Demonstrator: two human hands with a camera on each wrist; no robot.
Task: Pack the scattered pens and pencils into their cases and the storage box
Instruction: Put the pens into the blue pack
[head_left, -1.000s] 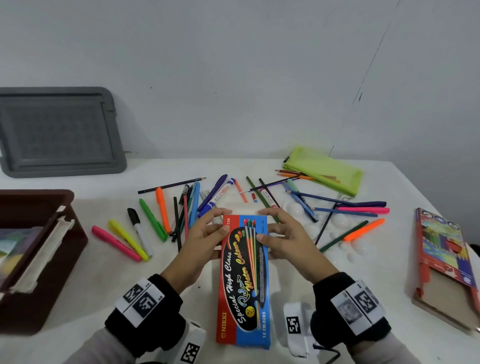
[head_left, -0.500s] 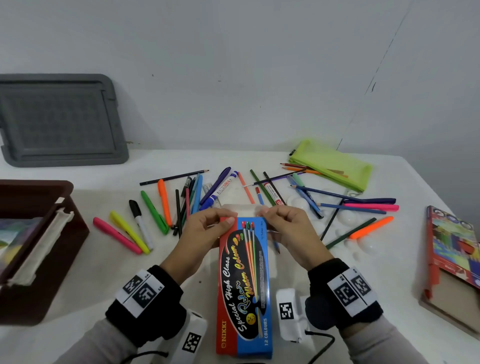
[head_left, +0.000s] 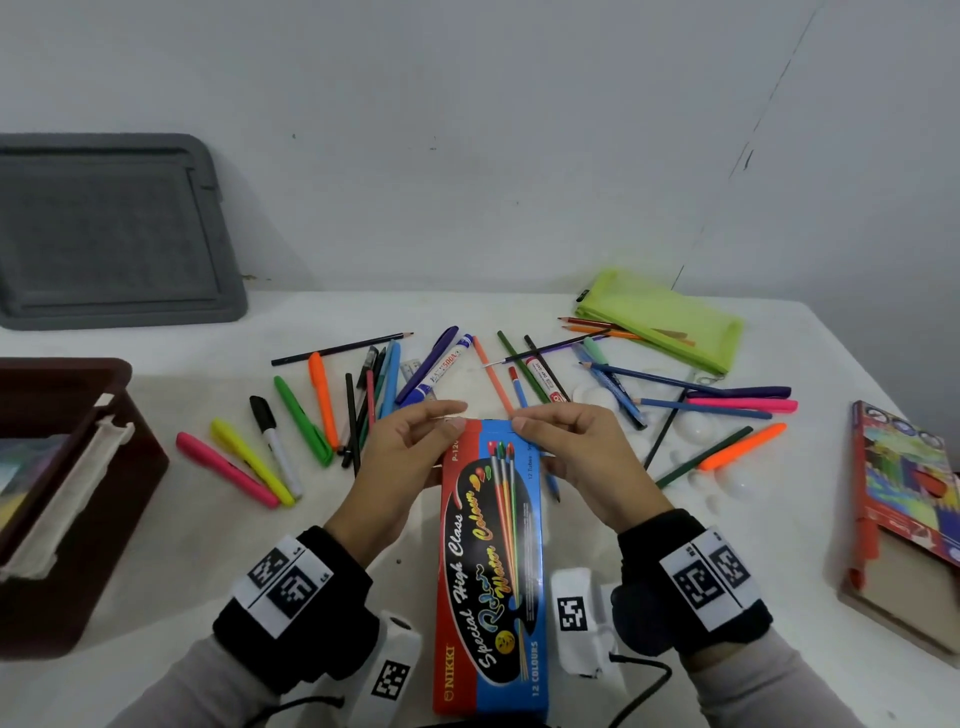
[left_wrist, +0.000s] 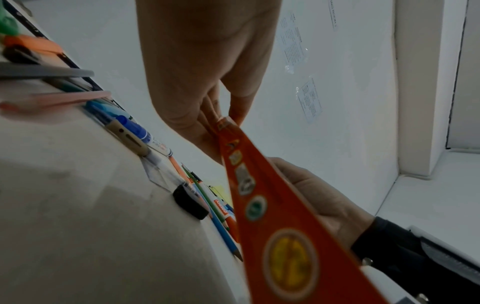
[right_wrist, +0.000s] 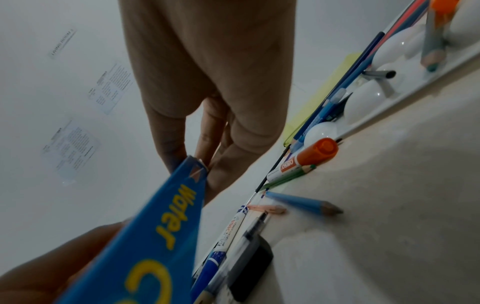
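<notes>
A long red and blue water colour box (head_left: 491, 566) is held lengthwise in front of me, its far end raised off the white table (head_left: 166, 530). My left hand (head_left: 415, 447) pinches the far left corner, on the red side (left_wrist: 262, 205). My right hand (head_left: 566, 447) pinches the far right corner, on the blue side (right_wrist: 155, 226). Several pens, markers and pencils (head_left: 322, 400) lie scattered beyond the box. The lime green pencil pouch (head_left: 660, 317) lies at the back right, with pencils sticking out of it.
A brown storage box (head_left: 67, 493) with things inside stands at the left edge. A grey lid (head_left: 109, 228) leans on the wall behind it. An opened coloured pencil case (head_left: 909, 499) lies at the right edge. A white paint palette (head_left: 696, 431) lies under the pens at right.
Both hands moved from flat on the box's far end to pinching its far corners, and the far end has come up slightly. The view shifted a little to the left.
</notes>
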